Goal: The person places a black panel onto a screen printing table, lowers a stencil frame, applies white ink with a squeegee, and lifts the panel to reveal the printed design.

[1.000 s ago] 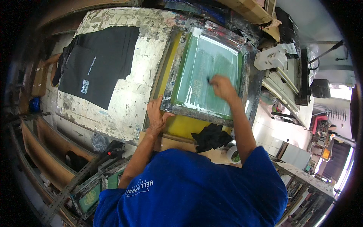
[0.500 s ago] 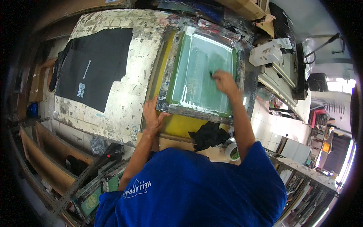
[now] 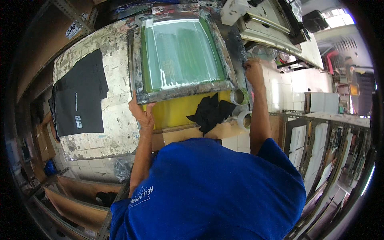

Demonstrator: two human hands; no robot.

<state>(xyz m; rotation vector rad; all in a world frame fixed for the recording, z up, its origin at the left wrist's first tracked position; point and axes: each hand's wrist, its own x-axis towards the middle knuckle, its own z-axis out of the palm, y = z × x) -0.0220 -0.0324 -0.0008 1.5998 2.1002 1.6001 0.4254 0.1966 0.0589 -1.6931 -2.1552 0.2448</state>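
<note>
A screen printing frame (image 3: 188, 94) with green mesh (image 3: 182, 50) and white ink streaks lies before me. My left hand (image 3: 142, 114) is closed around its near left corner. Beyond the frame's right side, my right hand (image 3: 254, 74) is closed at the table's edge; whatever its fingers hold is too small to make out. Under the frame's near edge shows a yellow board (image 3: 172, 114). On it lies a crumpled black cloth (image 3: 212, 114), between my two hands.
Black printed fabric pieces (image 3: 86, 106) lie overlapping on the paint-worn table (image 3: 116, 120) at left, where another person's arm (image 3: 51, 124) shows. Tape rolls (image 3: 243, 119) sit near my right forearm. Metal racks (image 3: 312, 132) stand at right, wooden shelves (image 3: 76, 200) at lower left.
My right hand has moved off the mesh to the right, past the frame. My left hand keeps the corner. The view has turned, and the black fabric now shows a second piece behind.
</note>
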